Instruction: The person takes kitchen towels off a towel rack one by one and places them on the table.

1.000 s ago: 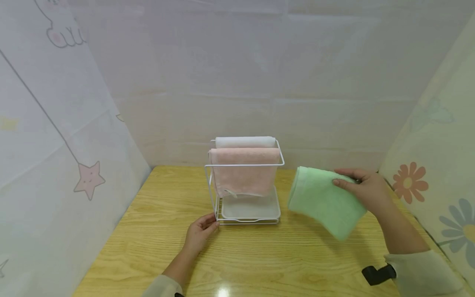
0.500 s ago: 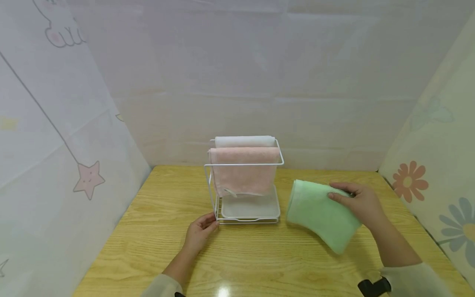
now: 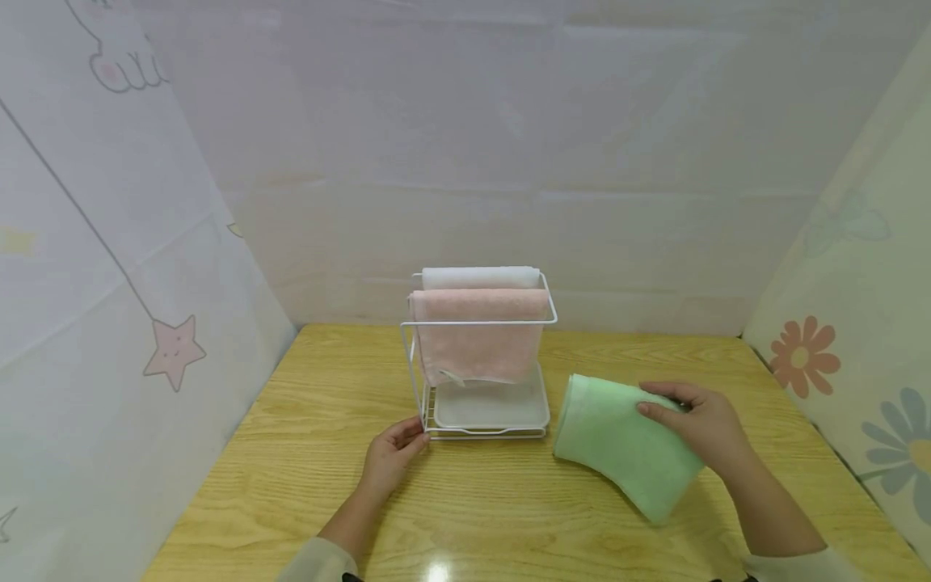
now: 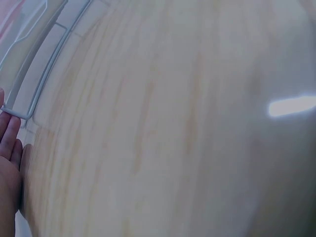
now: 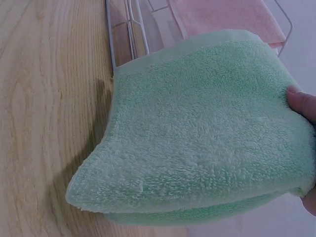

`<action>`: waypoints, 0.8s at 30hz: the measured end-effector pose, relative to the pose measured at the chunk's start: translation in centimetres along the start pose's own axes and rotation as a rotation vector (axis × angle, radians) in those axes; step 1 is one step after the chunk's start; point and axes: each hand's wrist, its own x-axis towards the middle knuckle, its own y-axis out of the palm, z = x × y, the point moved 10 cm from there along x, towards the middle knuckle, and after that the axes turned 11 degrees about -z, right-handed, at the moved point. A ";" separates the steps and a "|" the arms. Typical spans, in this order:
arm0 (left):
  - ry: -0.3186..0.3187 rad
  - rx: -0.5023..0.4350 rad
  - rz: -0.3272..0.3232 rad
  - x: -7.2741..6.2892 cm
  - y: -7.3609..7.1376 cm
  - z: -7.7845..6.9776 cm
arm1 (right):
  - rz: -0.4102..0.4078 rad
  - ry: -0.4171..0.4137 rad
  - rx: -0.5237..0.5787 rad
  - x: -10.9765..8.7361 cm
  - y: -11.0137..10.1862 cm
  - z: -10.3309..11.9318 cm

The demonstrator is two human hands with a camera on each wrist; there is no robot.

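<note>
A folded light green towel point(image 3: 629, 444) hangs from my right hand point(image 3: 701, 424), pinched between thumb and fingers at its upper right edge. In the right wrist view the green towel point(image 5: 197, 128) fills the middle, its lower corner close over the table. To its left stands a white wire rack point(image 3: 480, 323). A pink towel point(image 3: 480, 339) drapes over one of its bars, and a white towel point(image 3: 480, 277) over the bar behind. My left hand point(image 3: 393, 457) grips the rack's front left bottom corner; the left wrist view shows fingers point(image 4: 10, 136) at the wire.
A white tray point(image 3: 490, 408) sits in the base of the rack. The wooden table point(image 3: 305, 388) reaches back to a pale hanging sheet point(image 3: 465, 162). Printed sheets flank it, with a pink star point(image 3: 174, 353) at left and flowers point(image 3: 803, 356) at right.
My right hand has come down and toward me with the green towel, drifting slightly left. My left hand, the rack and its towels have stayed in place.
</note>
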 end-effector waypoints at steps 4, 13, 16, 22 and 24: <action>0.001 -0.002 -0.002 0.0 -0.1 -0.1 | 0.025 0.011 0.003 -0.3 0.6 -0.4; -0.015 -0.007 0.003 0.0 0.0 0.1 | -0.020 0.008 -0.013 0.7 0.6 -1.8; -0.022 -0.009 0.003 0.1 0.0 0.2 | -0.026 0.005 -0.021 1.2 0.5 -2.6; -0.020 -0.005 0.011 0.1 0.0 0.5 | -0.016 0.038 -0.013 2.3 0.9 -5.1; -0.020 -0.004 0.012 0.1 0.0 0.5 | -0.010 0.050 -0.005 2.6 1.0 -6.1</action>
